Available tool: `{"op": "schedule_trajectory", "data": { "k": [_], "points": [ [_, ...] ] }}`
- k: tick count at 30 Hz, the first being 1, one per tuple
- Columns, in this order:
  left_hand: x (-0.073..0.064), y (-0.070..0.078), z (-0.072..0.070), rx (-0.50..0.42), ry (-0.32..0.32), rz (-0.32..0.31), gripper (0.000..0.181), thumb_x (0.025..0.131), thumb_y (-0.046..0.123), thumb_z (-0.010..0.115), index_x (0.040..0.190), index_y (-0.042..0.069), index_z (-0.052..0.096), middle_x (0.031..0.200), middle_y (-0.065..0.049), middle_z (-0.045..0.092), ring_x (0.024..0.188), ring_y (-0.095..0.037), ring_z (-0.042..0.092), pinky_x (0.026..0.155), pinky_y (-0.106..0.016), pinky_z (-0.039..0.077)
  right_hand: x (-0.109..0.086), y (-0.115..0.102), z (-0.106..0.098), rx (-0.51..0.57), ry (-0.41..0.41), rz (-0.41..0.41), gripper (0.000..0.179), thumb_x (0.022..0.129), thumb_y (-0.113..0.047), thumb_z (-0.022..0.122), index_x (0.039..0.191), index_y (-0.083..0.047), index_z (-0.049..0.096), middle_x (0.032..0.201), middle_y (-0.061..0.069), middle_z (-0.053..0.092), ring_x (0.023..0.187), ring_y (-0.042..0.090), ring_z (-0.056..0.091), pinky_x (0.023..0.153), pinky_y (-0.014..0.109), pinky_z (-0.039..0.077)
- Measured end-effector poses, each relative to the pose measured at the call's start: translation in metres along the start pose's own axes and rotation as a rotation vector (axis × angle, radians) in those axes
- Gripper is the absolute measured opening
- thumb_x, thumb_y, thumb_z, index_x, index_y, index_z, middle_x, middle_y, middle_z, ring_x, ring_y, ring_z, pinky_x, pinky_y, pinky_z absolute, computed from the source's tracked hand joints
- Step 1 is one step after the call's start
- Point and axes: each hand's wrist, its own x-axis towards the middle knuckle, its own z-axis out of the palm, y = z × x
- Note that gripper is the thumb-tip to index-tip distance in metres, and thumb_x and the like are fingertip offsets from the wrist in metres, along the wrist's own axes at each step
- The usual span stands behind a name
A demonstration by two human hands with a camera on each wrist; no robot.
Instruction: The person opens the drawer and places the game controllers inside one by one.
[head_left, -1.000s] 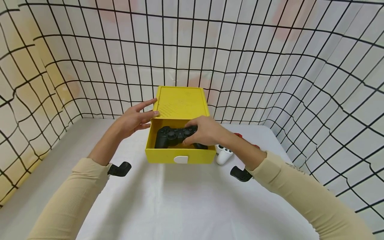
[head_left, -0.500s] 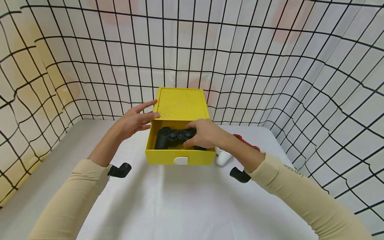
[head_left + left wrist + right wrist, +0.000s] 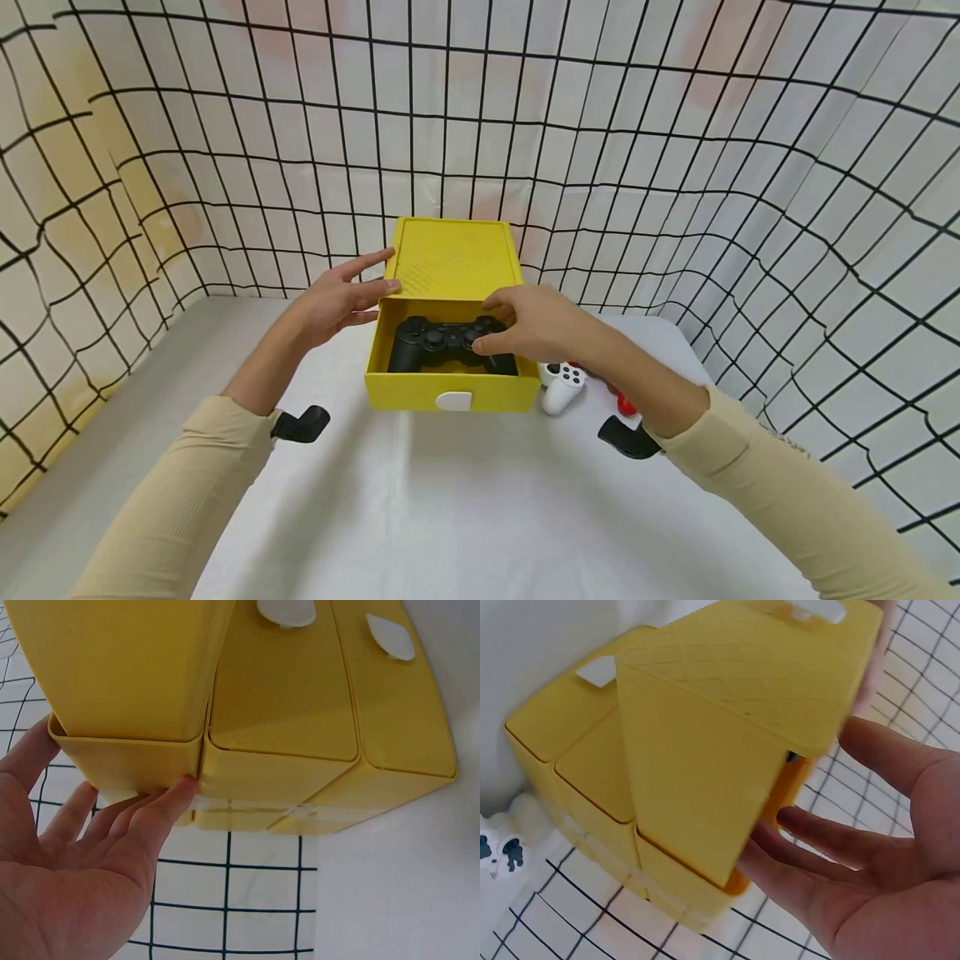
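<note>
A yellow drawer unit [image 3: 453, 258] stands on the table with its top drawer [image 3: 405, 392] pulled out; the drawer front carries a white tab. Inside the drawer lies a black game controller [image 3: 420, 343]. Spread fingers of my left hand [image 3: 330, 304] rest against the unit's left side, also seen close up in the left wrist view. Above the drawer's right end is my right hand [image 3: 551, 329], fingers and thumb apart, overlapping the controller's right part in the head view. In the right wrist view its fingertips [image 3: 787, 817] are right at the drawer's side wall, gripping nothing.
To the right of the unit lies a white game controller [image 3: 562, 387], with a red object [image 3: 626, 405] partly hidden behind my right forearm. Two closed lower drawers [image 3: 281, 697] show below the top one. A black wire grid [image 3: 465, 108] stands behind and at both sides.
My right hand has opened, let go of the black controller and drawn back to the right and slightly up. The left hand stays at the unit's side.
</note>
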Motion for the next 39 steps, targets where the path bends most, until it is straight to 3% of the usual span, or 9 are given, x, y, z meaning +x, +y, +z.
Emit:
{"op": "schedule_trajectory", "data": {
  "k": [9,17,23,30,39],
  "points": [
    [-0.001,0.003,-0.001,-0.009,0.006,-0.005,0.076,0.095,0.038,0.072,0.159,0.039,0.032,0.151,-0.007,0.053,0.141,-0.023,0.05,0.119,-0.049,0.038,-0.038,0.011,-0.001,-0.005,0.06,-0.025,0.074,0.084,-0.047,0.08,0.145,-0.014,0.054,0.136,0.008,0.064,0.123,0.029,0.057,0.1,0.05,0.054],
    [-0.001,0.002,-0.001,-0.007,0.004,-0.008,0.076,0.095,0.038,0.072,0.159,0.039,0.031,0.153,-0.007,0.051,0.142,-0.024,0.048,0.119,-0.049,0.037,-0.054,0.027,0.009,0.025,0.062,-0.019,0.077,0.084,-0.041,0.082,0.147,-0.011,0.051,0.135,0.009,0.065,0.119,0.031,0.06,0.097,0.049,0.056],
    [0.001,-0.001,0.001,0.016,-0.001,0.009,0.076,0.096,0.04,0.07,0.16,0.038,0.029,0.154,-0.007,0.051,0.146,-0.027,0.044,0.119,-0.052,0.038,-0.058,0.037,0.016,0.038,0.094,-0.016,0.066,0.086,-0.037,0.081,0.141,-0.008,0.057,0.13,0.008,0.068,0.115,0.028,0.064,0.094,0.046,0.057],
    [0.001,-0.001,0.002,0.013,0.0,0.011,0.076,0.096,0.04,0.071,0.16,0.039,0.03,0.152,-0.007,0.052,0.145,-0.027,0.045,0.119,-0.051,0.038,-0.055,0.044,0.022,0.104,0.138,-0.022,0.06,0.085,-0.033,0.081,0.136,-0.008,0.061,0.118,0.006,0.074,0.104,0.022,0.071,0.082,0.037,0.061],
    [-0.001,0.0,0.002,0.003,0.005,0.0,0.076,0.095,0.04,0.071,0.159,0.038,0.03,0.152,-0.007,0.053,0.144,-0.026,0.046,0.119,-0.05,0.038,-0.049,0.051,0.024,0.196,0.189,-0.04,0.059,0.082,-0.034,0.084,0.132,-0.009,0.065,0.111,0.003,0.077,0.102,0.02,0.073,0.084,0.038,0.061]
  ]
}}
